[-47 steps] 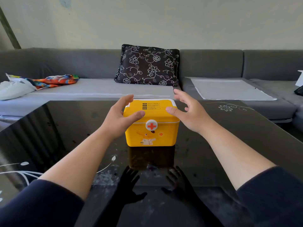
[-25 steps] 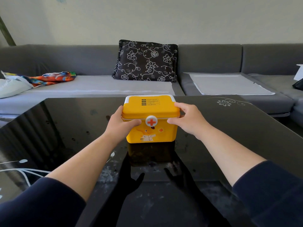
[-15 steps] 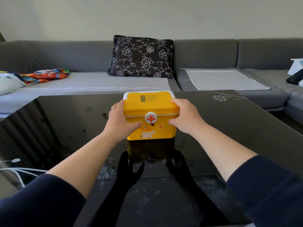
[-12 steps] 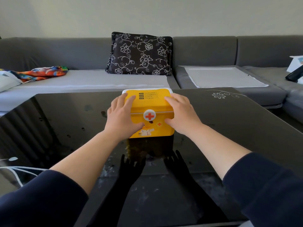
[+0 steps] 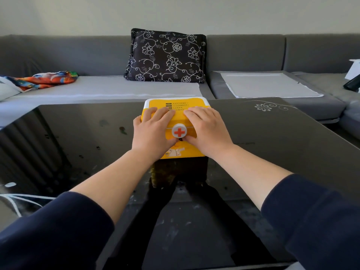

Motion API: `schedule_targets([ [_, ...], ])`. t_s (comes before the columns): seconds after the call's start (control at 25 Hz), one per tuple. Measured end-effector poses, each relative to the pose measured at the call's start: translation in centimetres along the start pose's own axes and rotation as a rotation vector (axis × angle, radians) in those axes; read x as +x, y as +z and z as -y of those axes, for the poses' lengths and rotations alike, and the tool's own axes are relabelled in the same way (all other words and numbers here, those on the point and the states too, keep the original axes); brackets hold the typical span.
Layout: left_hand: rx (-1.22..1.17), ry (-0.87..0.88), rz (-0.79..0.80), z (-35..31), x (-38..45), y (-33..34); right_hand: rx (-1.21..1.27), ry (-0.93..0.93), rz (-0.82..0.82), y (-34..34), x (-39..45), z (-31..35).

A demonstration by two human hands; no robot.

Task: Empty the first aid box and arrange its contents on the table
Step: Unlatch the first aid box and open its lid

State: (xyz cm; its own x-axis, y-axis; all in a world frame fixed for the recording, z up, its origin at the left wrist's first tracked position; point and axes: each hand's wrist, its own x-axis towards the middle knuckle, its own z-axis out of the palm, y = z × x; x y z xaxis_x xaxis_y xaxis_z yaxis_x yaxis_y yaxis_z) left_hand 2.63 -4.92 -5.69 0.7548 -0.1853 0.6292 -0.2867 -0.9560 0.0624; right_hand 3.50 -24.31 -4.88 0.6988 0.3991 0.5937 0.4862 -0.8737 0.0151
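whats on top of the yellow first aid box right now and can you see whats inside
Both hands rest on the lid of the first aid box: the left hand and right hand, fingers flat across it, thumbs by the red-cross latch. The lid is closed, so the contents are hidden.

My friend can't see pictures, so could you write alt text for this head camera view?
A person's left hand and right hand rest flat-fingered on the closed lid of a yellow first aid box, thumbs by its red-cross latch. It stands on a glossy black table before a grey sofa with a floral cushion.
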Motion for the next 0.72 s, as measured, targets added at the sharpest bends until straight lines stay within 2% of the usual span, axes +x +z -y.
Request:
schedule_targets([
  [0.4,-0.061,0.002,-0.065,0.31,-0.26,0.49,-0.03,0.011,0.006,-0.13,-0.22,0.42],
  [0.72,-0.072,-0.005,-0.052,0.42,-0.21,0.37,-0.045,0.008,0.005,-0.12,0.0,0.42],
])
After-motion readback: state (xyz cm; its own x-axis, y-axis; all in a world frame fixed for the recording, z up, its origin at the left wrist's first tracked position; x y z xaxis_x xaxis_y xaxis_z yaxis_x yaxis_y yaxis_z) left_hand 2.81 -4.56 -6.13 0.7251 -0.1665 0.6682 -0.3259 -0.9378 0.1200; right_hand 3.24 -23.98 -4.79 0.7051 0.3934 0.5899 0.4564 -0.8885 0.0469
